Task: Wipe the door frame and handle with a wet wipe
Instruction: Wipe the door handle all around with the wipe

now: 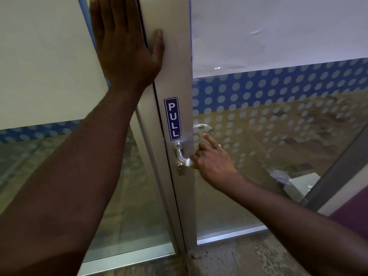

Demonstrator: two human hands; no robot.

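Left hand (123,42) is lying open, bracing the door frame (175,62) above the handle (180,154); right hand (211,160) is pinching the wipe (188,161) there; better wrapping it fully around.

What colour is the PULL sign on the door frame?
Dark blue with white letters, on the PULL sign above the handle; the head view shows it.

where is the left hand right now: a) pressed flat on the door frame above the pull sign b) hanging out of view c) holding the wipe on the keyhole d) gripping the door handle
a: the left hand lies open and flat against the door frame, above the PULL sign, while the right hand works a bit of white wipe at the door handle.
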